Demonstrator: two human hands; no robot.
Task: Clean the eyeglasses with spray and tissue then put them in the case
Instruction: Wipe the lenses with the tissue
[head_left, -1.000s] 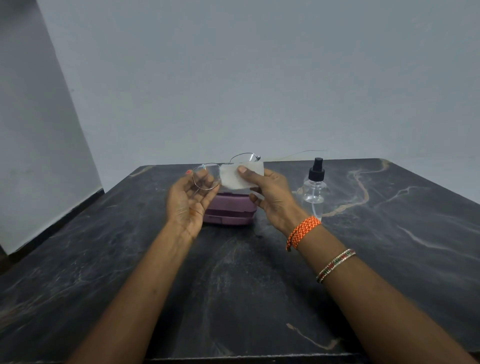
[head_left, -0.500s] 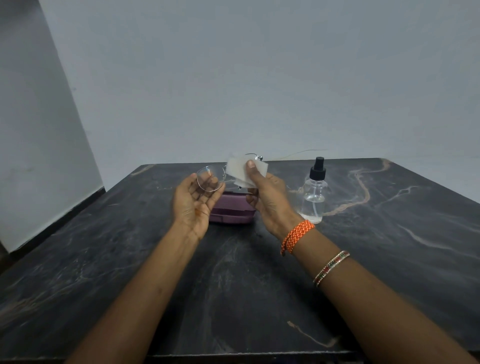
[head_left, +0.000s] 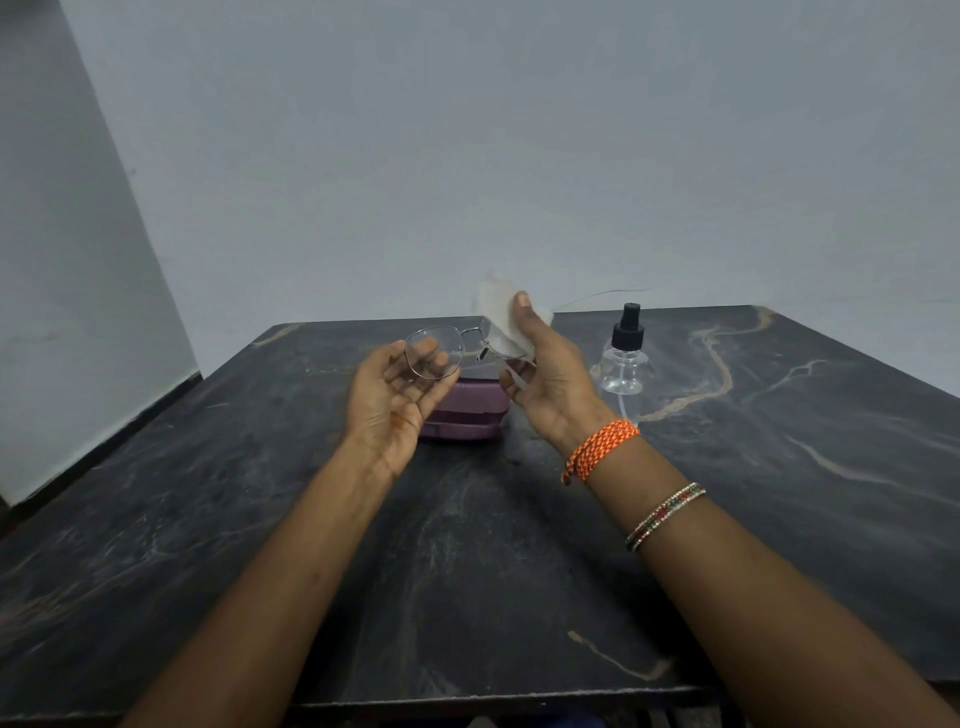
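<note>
Thin metal-framed eyeglasses (head_left: 434, 357) hang in the air over the far middle of the table. My left hand (head_left: 392, 400) holds them at the left lens, palm up, with fingers showing through the glass. My right hand (head_left: 550, 384) pinches a white tissue (head_left: 496, 310) around the right lens, thumb on top, and the tissue hides most of that lens. A closed purple case (head_left: 470, 415) lies on the table just behind and below both hands. The clear spray bottle (head_left: 622, 366) with a black nozzle stands to the right of my right hand, untouched.
The dark marble table (head_left: 483, 571) runs from the near edge to a grey wall behind. A thin wire (head_left: 602, 294) trails along the wall at the table's back edge, behind the bottle.
My right hand has slid the tissue upward over the right lens. The glasses have risen a little and turned, so the left lens now faces me more fully.
</note>
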